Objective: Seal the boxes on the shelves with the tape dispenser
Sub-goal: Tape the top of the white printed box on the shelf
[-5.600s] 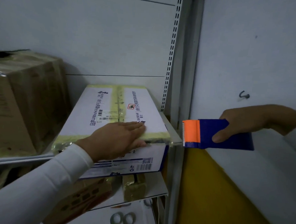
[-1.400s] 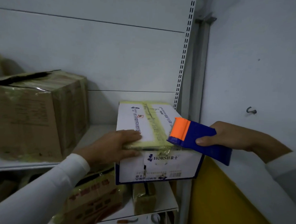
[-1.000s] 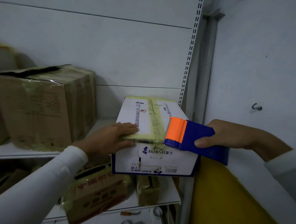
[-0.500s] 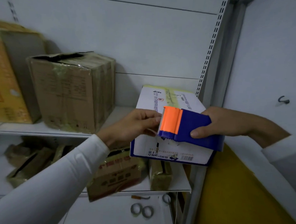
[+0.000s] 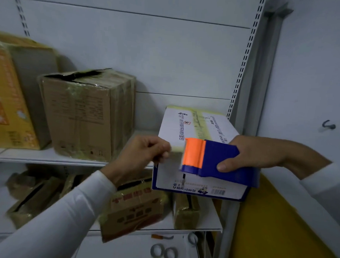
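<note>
Left hand (image 5: 145, 153), flat on the white box (image 5: 186, 127) a second ago, now pinches the tape end at the orange mouth of the dispenser (image 5: 212, 159), gripped by the right hand (image 5: 255, 153) before the box's front edge: a new strip is probably starting.

Dim light falls on white metal shelving (image 5: 71, 161), a pale wall (image 5: 312, 66) and a yellow panel (image 5: 268, 219).
</note>
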Demonstrator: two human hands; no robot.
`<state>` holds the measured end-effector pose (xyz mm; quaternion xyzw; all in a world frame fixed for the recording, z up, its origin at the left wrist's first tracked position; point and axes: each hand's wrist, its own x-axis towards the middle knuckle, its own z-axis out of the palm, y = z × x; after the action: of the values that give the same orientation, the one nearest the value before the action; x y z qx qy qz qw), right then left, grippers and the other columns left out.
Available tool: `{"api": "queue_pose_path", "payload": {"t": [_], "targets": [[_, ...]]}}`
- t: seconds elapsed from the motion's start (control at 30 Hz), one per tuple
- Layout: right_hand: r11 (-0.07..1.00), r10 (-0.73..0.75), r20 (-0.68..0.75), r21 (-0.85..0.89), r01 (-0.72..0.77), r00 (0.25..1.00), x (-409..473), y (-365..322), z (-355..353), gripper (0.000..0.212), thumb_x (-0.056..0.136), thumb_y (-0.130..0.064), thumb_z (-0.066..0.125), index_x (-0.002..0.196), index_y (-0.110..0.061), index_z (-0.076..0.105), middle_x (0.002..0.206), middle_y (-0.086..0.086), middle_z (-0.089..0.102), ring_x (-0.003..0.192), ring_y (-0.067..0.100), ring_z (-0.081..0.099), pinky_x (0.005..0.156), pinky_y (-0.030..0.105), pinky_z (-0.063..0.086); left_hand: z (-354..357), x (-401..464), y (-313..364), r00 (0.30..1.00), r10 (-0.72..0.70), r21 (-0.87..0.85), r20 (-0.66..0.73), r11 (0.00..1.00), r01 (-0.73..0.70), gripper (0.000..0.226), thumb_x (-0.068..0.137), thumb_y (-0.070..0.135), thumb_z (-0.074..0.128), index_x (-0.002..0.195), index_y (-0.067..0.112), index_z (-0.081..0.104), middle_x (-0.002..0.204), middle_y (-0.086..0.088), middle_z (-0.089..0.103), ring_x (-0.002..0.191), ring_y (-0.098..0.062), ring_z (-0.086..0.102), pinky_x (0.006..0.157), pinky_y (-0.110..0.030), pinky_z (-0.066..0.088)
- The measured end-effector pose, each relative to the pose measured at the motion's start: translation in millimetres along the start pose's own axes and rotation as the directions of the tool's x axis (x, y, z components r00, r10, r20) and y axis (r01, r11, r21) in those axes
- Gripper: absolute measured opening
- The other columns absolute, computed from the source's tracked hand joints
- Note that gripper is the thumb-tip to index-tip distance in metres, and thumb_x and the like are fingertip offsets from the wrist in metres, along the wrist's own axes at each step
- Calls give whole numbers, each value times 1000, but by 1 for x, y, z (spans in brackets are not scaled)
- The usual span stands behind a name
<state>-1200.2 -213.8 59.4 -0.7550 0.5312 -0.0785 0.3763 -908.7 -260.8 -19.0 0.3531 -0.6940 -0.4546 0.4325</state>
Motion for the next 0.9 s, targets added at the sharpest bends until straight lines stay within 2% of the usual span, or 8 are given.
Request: {"api": "queue_pose_path", "payload": {"t": [0.07, 0.13, 0.27, 0.4, 0.5, 0.67, 0.8, 0.9], "targets": [[999, 33, -3, 23, -33, 999, -12, 8, -8, 27, 76, -47, 72, 94, -27, 74, 100, -1, 77, 90, 18, 75, 71, 24, 58, -28, -1, -8, 995, -14, 5, -94, 1000, 15, 19, 86, 26, 60, 80, 14, 74, 72, -5, 69, 62, -11, 60, 57, -19, 51], [996, 81, -20, 38, -80, 997, -21, 17, -13, 33, 74, -49, 74, 96, -25, 74, 100, -3, 77, 91, 17, 75, 70, 21, 57, -49, -3, -17, 990, -56, 40, -131, 997, 62, 20, 86, 28, 60, 80, 15, 74, 73, -6, 69, 62, -13, 60, 57, -21, 50], [987, 163, -15, 7, -163, 987, -17, 20, -19, 38, 77, -47, 75, 101, -17, 71, 98, -3, 78, 89, 17, 75, 68, 20, 56, -49, -1, -32, 985, -120, 81, -125, 988, 130, 20, 92, 20, 57, 86, 7, 72, 73, -6, 69, 64, -15, 60, 60, -26, 51], [980, 197, -9, -7, -197, 980, -16, 18, -24, 29, 79, -48, 75, 94, -22, 74, 97, -2, 78, 87, 17, 75, 67, 18, 55, -45, 0, -35, 978, -167, 55, -123, 983, 174, 21, 91, 23, 57, 86, 9, 71, 73, -4, 69, 63, -13, 62, 60, -23, 52], [974, 225, 1, -10, -225, 974, -20, 18, -29, 20, 79, -52, 75, 82, -33, 77, 91, -3, 78, 80, 13, 75, 63, 15, 52, -39, 2, -34, 981, -152, 66, -117, 985, 161, 22, 93, 22, 56, 87, 8, 71, 75, -6, 69, 64, -13, 61, 61, -24, 51], [966, 252, -10, -50, -252, 968, -24, 22, -39, 40, 60, -72, 76, 74, -35, 77, 83, -3, 77, 71, 11, 73, 60, 16, 50, -28, 9, -30, 988, -110, 80, -110, 990, 119, 22, 94, 21, 55, 83, 10, 71, 71, -5, 68, 63, -14, 60, 59, -23, 52], [962, 264, -47, -60, -266, 963, -22, 25, -37, 43, 59, -72, 78, 73, -32, 77, 82, 0, 77, 70, 13, 73, 58, 18, 50, -23, 11, -35, 985, -136, 46, -103, 989, 142, 21, 94, 18, 55, 85, 7, 71, 69, -3, 67, 61, -13, 59, 59, -25, 52], [965, 256, -47, -42, -258, 966, -18, 26, -33, 36, 65, -66, 77, 75, -32, 77, 84, -1, 78, 73, 14, 74, 59, 17, 50, -19, 10, -41, 985, -81, 165, -153, 981, 106, 20, 93, 23, 56, 81, 15, 70, 71, -1, 68, 62, -12, 61, 58, -25, 52]]}}
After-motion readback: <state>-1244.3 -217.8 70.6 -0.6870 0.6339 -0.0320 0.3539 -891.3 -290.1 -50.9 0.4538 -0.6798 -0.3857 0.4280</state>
